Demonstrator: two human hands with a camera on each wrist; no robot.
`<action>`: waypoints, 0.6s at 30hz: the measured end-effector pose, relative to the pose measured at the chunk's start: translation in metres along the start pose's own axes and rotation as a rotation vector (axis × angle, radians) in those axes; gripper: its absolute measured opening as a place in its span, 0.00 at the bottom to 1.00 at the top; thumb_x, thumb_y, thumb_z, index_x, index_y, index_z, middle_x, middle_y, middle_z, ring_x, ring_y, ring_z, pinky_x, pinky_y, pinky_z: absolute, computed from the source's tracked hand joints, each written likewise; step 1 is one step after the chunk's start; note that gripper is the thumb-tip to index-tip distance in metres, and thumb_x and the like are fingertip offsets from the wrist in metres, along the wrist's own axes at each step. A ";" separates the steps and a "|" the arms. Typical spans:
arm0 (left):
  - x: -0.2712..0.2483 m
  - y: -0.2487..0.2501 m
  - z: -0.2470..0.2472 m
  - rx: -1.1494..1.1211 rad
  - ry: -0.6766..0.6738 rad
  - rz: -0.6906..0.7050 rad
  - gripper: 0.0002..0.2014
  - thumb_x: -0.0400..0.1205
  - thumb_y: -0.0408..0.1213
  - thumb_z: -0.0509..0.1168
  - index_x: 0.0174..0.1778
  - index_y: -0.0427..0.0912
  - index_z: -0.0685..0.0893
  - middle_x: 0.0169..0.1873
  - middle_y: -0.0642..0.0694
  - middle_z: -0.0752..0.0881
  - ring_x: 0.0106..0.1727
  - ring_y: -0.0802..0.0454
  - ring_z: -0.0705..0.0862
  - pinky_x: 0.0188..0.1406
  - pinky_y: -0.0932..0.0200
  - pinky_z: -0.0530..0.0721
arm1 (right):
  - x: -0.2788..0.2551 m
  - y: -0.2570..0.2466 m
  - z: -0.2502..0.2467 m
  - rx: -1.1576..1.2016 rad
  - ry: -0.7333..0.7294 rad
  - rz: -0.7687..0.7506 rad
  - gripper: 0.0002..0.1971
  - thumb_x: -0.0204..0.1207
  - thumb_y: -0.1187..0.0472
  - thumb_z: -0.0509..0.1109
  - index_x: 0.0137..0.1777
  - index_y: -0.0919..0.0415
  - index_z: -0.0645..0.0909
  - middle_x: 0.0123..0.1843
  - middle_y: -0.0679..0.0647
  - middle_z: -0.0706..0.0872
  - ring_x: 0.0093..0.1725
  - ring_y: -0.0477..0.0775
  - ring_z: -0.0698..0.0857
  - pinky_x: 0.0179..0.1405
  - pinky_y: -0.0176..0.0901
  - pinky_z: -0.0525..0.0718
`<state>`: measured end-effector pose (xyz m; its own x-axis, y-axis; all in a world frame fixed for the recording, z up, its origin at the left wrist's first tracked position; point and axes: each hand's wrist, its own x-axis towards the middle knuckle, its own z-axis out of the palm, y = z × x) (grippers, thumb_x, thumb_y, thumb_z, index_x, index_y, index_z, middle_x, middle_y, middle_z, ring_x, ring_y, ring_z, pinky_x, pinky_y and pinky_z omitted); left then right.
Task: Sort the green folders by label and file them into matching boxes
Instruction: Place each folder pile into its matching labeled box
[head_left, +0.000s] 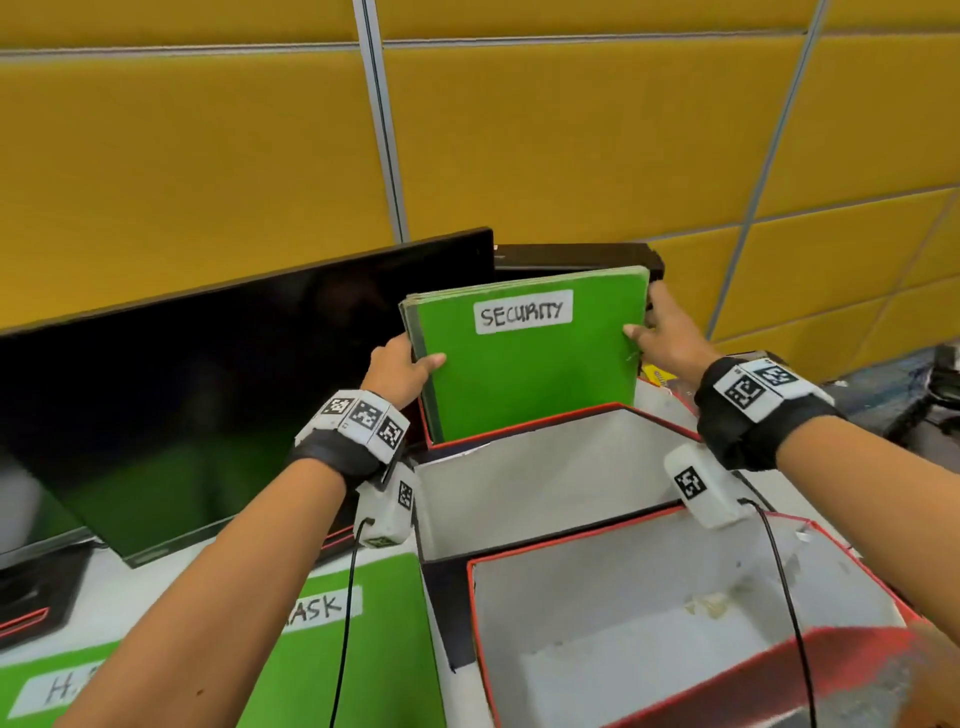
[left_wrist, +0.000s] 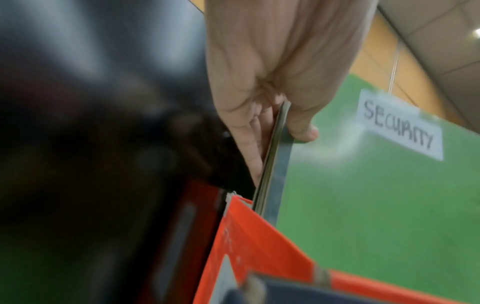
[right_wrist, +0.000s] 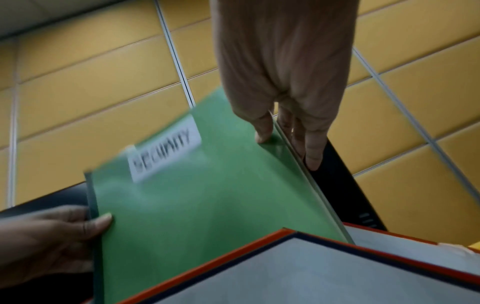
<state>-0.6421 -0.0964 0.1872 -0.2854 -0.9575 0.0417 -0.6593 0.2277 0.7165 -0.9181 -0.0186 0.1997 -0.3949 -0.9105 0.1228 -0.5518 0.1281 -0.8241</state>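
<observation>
A stack of green folders (head_left: 524, 374) stands upright, its front one labelled SECURITY, with its lower part down in the farthest red-rimmed box (head_left: 524, 428). My left hand (head_left: 402, 366) grips the stack's left edge, thumb on the front cover. My right hand (head_left: 660, 332) pinches the right edge, thumb in front and fingers behind. The left wrist view shows the folder stack (left_wrist: 376, 195) between my left hand's (left_wrist: 280, 121) thumb and fingers above the box's red wall (left_wrist: 249, 246). In the right wrist view the folders (right_wrist: 207, 195) are blurred, with my right hand (right_wrist: 283, 135) on their edge.
Two more white-lined, red-rimmed boxes sit nearer me, a middle box (head_left: 550, 483) and a near box (head_left: 675, 623). Green folders lie flat at the lower left, one labelled TASK (head_left: 363, 623), another labelled H (head_left: 31, 691). A black monitor (head_left: 208, 395) stands left; a yellow panelled wall (head_left: 519, 130) is behind.
</observation>
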 end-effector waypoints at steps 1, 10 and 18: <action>0.002 -0.003 0.001 0.037 -0.041 -0.015 0.20 0.83 0.42 0.62 0.70 0.41 0.76 0.66 0.38 0.81 0.70 0.35 0.75 0.68 0.39 0.77 | 0.004 0.002 0.002 -0.019 -0.028 0.027 0.11 0.82 0.71 0.58 0.62 0.63 0.66 0.66 0.65 0.77 0.65 0.64 0.78 0.60 0.57 0.79; 0.007 -0.003 0.000 0.163 -0.023 0.019 0.15 0.80 0.38 0.66 0.61 0.38 0.74 0.55 0.36 0.83 0.59 0.39 0.79 0.58 0.52 0.75 | 0.013 0.011 0.007 -0.224 -0.200 0.216 0.11 0.84 0.64 0.56 0.63 0.64 0.64 0.43 0.63 0.74 0.37 0.54 0.72 0.31 0.46 0.71; 0.013 -0.003 0.005 0.439 -0.018 0.115 0.28 0.85 0.31 0.58 0.80 0.52 0.61 0.60 0.35 0.79 0.57 0.39 0.81 0.59 0.50 0.78 | 0.014 -0.015 0.016 -0.293 -0.330 0.193 0.39 0.83 0.64 0.59 0.82 0.61 0.35 0.84 0.62 0.48 0.82 0.62 0.55 0.78 0.51 0.59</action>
<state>-0.6476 -0.1088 0.1826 -0.3835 -0.9192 0.0892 -0.8541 0.3897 0.3444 -0.9032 -0.0397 0.2047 -0.2825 -0.9293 -0.2377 -0.6942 0.3691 -0.6180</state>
